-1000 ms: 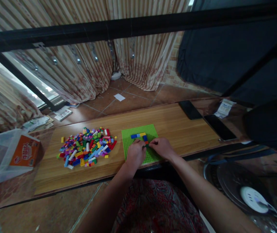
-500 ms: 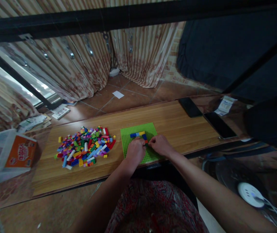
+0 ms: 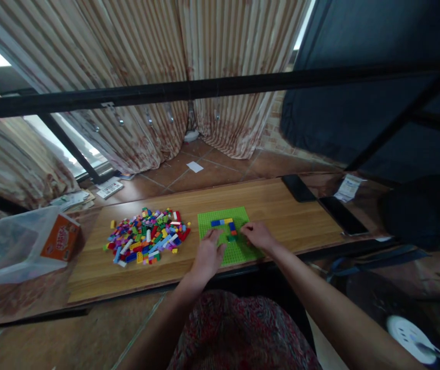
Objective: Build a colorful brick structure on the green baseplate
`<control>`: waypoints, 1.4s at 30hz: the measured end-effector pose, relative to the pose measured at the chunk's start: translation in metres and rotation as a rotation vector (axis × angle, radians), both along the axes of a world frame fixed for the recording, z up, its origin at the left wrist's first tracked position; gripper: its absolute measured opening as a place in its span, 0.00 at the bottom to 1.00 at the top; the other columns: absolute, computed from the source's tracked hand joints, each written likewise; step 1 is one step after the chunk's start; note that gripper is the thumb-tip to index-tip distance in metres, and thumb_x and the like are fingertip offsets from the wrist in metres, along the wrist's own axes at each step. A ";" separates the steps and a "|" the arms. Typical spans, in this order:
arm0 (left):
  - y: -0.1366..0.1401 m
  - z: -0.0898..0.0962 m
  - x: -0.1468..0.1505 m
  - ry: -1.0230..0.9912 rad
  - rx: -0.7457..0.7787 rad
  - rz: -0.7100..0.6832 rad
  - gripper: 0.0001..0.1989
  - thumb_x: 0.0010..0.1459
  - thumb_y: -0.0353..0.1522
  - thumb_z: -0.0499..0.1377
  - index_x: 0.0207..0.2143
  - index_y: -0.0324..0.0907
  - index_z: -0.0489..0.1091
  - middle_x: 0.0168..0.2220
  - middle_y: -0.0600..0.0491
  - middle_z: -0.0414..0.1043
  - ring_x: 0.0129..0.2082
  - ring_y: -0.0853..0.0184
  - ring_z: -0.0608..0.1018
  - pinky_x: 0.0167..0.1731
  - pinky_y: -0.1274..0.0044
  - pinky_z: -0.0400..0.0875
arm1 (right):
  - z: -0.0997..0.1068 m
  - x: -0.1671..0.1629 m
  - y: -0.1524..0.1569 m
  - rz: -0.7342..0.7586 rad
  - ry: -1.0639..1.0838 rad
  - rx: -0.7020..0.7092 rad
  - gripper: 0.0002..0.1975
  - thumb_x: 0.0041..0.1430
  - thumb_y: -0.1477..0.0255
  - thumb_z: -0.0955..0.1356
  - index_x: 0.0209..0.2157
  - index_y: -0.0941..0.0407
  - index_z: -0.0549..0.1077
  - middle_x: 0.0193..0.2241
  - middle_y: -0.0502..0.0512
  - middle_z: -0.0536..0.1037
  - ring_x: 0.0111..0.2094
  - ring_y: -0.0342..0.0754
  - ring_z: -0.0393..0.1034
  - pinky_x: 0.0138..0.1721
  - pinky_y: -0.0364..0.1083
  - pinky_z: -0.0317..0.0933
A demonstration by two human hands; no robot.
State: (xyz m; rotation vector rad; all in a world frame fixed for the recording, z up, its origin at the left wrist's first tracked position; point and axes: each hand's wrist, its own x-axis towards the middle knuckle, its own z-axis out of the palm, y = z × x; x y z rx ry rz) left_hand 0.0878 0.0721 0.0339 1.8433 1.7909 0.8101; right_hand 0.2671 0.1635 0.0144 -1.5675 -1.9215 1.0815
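Bricks [image 3: 232,226], plastic by the look: a hooked line of blue, light blue, yellow, blue, orange and green, set on the green plate [image 3: 238,255] before me; judged light, stiff, smooth, hard to break, easily lost from a fingertip, best taken by two opposite sides. Plate: thin, likely slightly springy, best steadied flat by its rim. Left hand [image 3: 207,253], one: loosely spread, thumb apart from fingers, over the plate's left part, nothing seen in it. Right hand [image 3: 259,235], one: fingers curled nearly together over the plate's right edge, just beside the line; whether they pinch anything, I cannot tell. Heap [image 3: 148,236], mixed colours, on the board [image 3: 266,205] to my left, apart from the plate. Tub [image 3: 31,239], see-through, past the board's left end. Phones [image 3: 299,188], two, well to the right. In the way: only my own hands, flanking the line
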 end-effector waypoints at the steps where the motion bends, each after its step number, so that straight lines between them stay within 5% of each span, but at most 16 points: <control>1: -0.009 0.001 -0.006 -0.059 0.008 0.031 0.17 0.57 0.26 0.57 0.50 0.41 0.68 0.46 0.46 0.72 0.39 0.66 0.77 0.42 0.74 0.72 | 0.000 -0.001 0.003 -0.026 -0.009 0.047 0.13 0.58 0.69 0.64 0.27 0.58 0.78 0.18 0.52 0.75 0.22 0.45 0.70 0.28 0.44 0.64; 7: -0.063 -0.005 -0.030 -0.171 -0.116 0.077 0.09 0.57 0.28 0.56 0.40 0.41 0.73 0.36 0.49 0.75 0.34 0.65 0.77 0.37 0.75 0.70 | 0.017 -0.041 0.023 -0.040 -0.032 0.351 0.18 0.62 0.66 0.59 0.45 0.59 0.74 0.45 0.64 0.77 0.47 0.55 0.71 0.51 0.54 0.62; 14: -0.100 -0.009 -0.040 -0.246 -0.152 0.036 0.10 0.55 0.26 0.55 0.37 0.42 0.75 0.35 0.51 0.76 0.37 0.66 0.77 0.39 0.76 0.68 | -0.001 -0.091 0.009 0.310 -0.200 0.551 0.30 0.66 0.58 0.55 0.61 0.63 0.60 0.60 0.67 0.65 0.62 0.58 0.55 0.61 0.59 0.49; 23: -0.109 -0.011 -0.045 -0.297 -0.211 0.088 0.09 0.55 0.25 0.56 0.35 0.41 0.75 0.35 0.51 0.76 0.37 0.67 0.77 0.38 0.78 0.68 | -0.022 -0.085 0.011 0.312 -0.318 0.593 0.32 0.66 0.57 0.53 0.65 0.61 0.50 0.61 0.68 0.62 0.64 0.59 0.54 0.61 0.62 0.50; 32: -0.103 0.002 -0.057 -0.334 -0.112 0.106 0.09 0.58 0.27 0.55 0.35 0.40 0.75 0.34 0.50 0.76 0.36 0.68 0.77 0.38 0.79 0.69 | -0.025 -0.081 0.021 0.370 -0.388 0.589 0.34 0.66 0.56 0.54 0.65 0.65 0.51 0.60 0.71 0.63 0.61 0.62 0.59 0.59 0.62 0.53; 42: -0.119 0.011 -0.133 -0.261 0.046 0.584 0.09 0.59 0.33 0.56 0.36 0.42 0.76 0.37 0.50 0.78 0.36 0.66 0.77 0.39 0.77 0.70 | -0.025 -0.057 0.036 0.326 -0.097 0.480 0.28 0.67 0.58 0.52 0.65 0.54 0.54 0.60 0.62 0.67 0.60 0.57 0.61 0.58 0.58 0.59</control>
